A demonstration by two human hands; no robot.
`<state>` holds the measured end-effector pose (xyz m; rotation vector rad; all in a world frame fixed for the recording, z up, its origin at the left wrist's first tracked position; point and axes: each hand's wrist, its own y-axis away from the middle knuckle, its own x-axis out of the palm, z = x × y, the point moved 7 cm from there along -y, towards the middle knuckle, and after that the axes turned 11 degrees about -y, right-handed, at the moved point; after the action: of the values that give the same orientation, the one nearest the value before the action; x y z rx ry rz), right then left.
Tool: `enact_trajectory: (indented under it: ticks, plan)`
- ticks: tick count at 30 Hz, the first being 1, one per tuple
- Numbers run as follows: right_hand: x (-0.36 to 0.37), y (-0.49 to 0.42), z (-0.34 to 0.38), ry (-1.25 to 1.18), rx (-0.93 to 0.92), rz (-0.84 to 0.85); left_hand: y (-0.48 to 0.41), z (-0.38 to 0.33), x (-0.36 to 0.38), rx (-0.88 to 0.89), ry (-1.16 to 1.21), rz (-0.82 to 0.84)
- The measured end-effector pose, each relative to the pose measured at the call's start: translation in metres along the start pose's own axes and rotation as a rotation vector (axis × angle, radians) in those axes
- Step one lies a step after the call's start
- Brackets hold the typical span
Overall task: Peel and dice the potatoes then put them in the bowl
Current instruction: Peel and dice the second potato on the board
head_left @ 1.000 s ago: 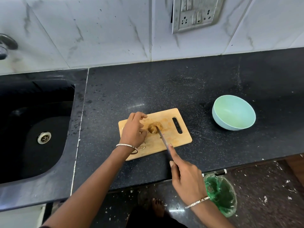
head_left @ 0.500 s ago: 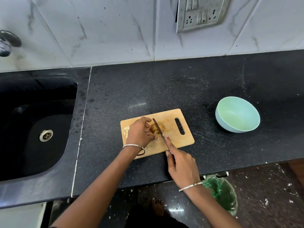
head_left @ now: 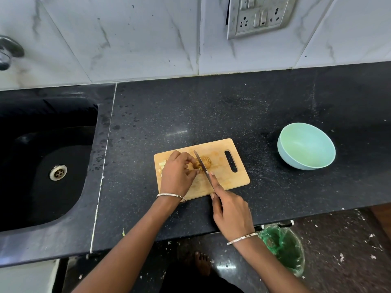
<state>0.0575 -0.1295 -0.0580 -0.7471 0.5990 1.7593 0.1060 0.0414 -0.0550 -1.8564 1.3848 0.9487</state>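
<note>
The board (head_left: 224, 182) lies flat on the counter (head_left: 211, 115), handle slot to the right. The potato (head_left: 207, 161) sits on the board near its centre. The left hand (head_left: 176, 176) holds the potato from the left side, fingers curled, fingertips touching it. The right hand (head_left: 232, 214) grips the knife (head_left: 201, 166) at the handle, with the index finger laid straight along the back of the blade. The blade runs diagonally across the potato, tip towards the wall, just beside the left fingertips. The two hands are close together over the board but do not touch.

A few pale cut pieces (head_left: 162, 164) lie at the left edge of the board, partly hidden by the left hand. The bowl (head_left: 287, 159) stands on the counter to the right, well apart from the board. The sink (head_left: 42, 166) adjoins the counter on the left. A bin (head_left: 283, 248) with a green liner stands on the floor below the counter edge.
</note>
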Motion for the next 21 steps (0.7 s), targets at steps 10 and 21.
enact_trajectory:
  ticks: [10, 21]
  plan:
    - [-0.001, 0.001, 0.0, -0.03, -0.014, -0.001, -0.001, -0.007, 0.0, 0.082, -0.084, -0.078]
    - [-0.016, -0.001, -0.004, -0.028, 0.016, -0.076, 0.003, 0.0, 0.011, 0.035, -0.175, -0.06]
